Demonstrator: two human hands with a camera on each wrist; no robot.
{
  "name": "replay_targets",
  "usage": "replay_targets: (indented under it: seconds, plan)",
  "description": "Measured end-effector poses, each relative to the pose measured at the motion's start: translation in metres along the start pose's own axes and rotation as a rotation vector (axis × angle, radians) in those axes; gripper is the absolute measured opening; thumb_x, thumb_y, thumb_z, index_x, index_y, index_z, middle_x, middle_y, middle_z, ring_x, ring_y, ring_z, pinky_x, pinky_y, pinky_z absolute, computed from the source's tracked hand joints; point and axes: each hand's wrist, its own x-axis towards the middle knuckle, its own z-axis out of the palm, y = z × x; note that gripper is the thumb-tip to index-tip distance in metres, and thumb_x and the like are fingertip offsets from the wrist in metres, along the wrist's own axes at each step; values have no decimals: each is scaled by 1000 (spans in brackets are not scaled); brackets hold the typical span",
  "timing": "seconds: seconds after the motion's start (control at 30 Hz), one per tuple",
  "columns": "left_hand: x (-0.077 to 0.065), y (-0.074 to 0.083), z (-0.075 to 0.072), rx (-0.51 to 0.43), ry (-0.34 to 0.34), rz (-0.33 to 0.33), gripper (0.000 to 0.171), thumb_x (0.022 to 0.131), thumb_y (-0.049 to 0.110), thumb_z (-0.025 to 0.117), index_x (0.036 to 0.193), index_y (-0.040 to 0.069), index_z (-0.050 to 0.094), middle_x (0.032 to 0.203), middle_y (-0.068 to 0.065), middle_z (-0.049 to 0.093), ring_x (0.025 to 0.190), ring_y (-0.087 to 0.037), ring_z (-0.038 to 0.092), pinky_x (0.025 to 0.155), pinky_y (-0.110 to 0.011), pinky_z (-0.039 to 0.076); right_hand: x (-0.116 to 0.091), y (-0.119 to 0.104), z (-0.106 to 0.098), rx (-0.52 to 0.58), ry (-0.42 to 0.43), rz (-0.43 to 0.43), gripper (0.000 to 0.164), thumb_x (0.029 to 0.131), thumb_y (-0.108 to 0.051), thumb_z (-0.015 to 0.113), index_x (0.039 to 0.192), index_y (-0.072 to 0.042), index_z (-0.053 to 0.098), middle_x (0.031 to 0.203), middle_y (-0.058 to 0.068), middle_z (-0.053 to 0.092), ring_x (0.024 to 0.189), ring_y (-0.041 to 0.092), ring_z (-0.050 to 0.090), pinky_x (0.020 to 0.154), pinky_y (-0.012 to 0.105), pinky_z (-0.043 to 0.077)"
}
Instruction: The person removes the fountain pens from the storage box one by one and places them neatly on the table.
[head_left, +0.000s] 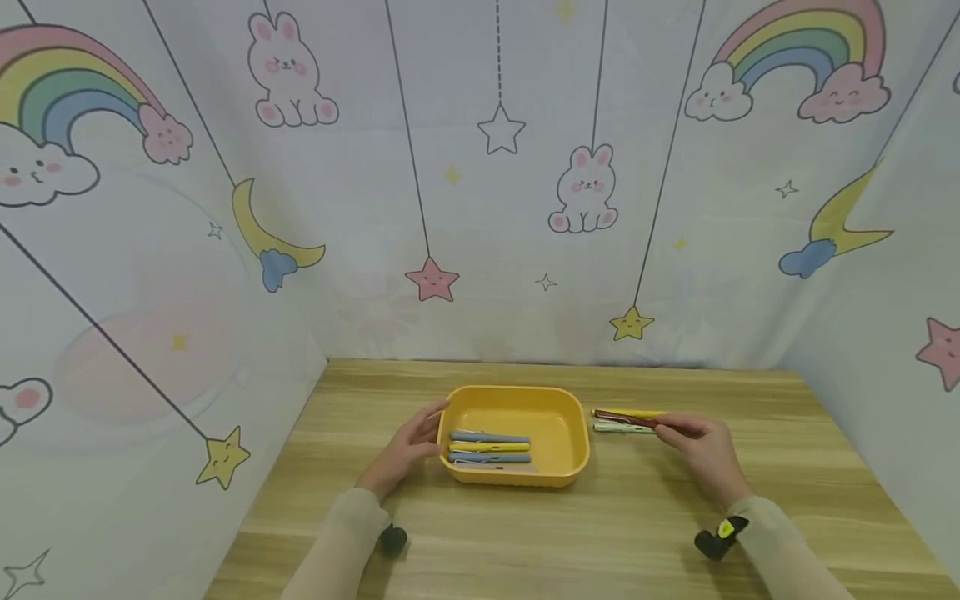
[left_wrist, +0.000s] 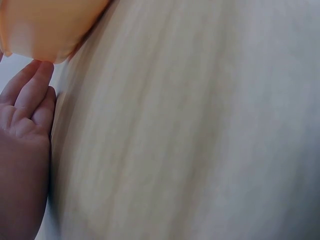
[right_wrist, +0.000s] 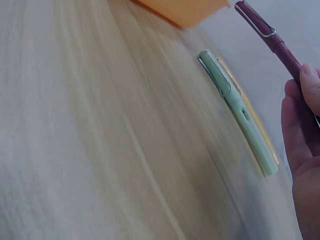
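1. Backdrop (head_left: 517, 250): white cloth, printed with rainbows, rabbits, moons and stars.
2. Table (head_left: 517, 533): wood-grain top.
3. Tray (head_left: 558, 433): orange-yellow, rounded corners, on the table; holds two blue pens (head_left: 491, 457), one yellow pen (head_left: 495, 447), one pale pen (head_left: 506, 468), side by side at its left.
4. Left hand (head_left: 401, 454): fingers extended, touching the tray's left side.
5. Right hand (head_left: 701, 454): thumb and fingers pinch a dark red pen (right_wrist: 262, 25), right of the tray, above the table.
6. Light green pen (right_wrist: 245, 120), second yellow pen (head_left: 641, 412): on the table, near the right hand.
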Motion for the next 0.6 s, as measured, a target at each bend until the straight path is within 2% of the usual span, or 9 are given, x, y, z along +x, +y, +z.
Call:
replay_targets:
  seconds: [0.27,0.37,0.6]
  plan:
    - [0,-2,-1,1,-14,-2,75,99,8,68,164,24,35,169,-17,33,153,-38,37,125,-56,26,-3,11,-1,46,-64,77,42,92,-24,83,125,2,75,111,-3,80,104,-1,70,84,18,59]
    - [0,-2,-1,8,-16,4,75,99,9,67,165,24,34,169,-17,32,154,-38,36,125,-57,25,-3,15,0,47,-74,68,38,92,-20,83,121,3,76,109,1,81,102,1,72,85,19,59]
    - [2,-3,-2,4,-16,16,74,99,8,67,164,24,35,169,-17,33,153,-38,37,125,-57,26,0,24,2,-62,-77,20,28,90,-17,84,112,-1,81,104,3,81,96,0,71,80,18,58]
